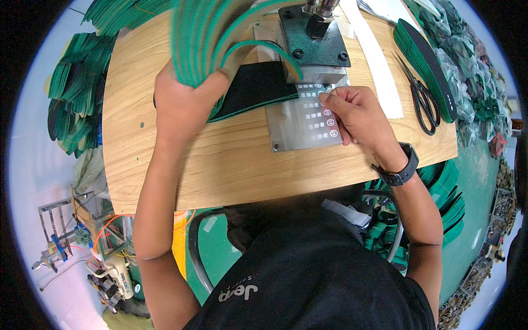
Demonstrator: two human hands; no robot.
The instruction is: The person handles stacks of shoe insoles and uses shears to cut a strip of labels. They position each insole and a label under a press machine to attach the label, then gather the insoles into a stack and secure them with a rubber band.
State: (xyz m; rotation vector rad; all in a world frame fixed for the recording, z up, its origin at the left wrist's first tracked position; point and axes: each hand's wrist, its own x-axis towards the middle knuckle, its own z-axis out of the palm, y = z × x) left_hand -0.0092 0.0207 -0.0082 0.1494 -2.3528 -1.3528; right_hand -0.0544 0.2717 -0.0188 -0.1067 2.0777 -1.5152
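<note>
wooden table (pixel 231 176) below held insoles (pixel 192 44), green floor (pixel 473 179) around

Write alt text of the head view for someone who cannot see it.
A person's left hand grips a stack of green-edged insoles while the right hand pinches a white-marked sheet over a metal plate beside a press. Black scissors lie on the wooden table.

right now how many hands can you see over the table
2: the left hand, gripping green-edged insoles, and the right hand, pinching the edge of the printed strip by the press.
</note>
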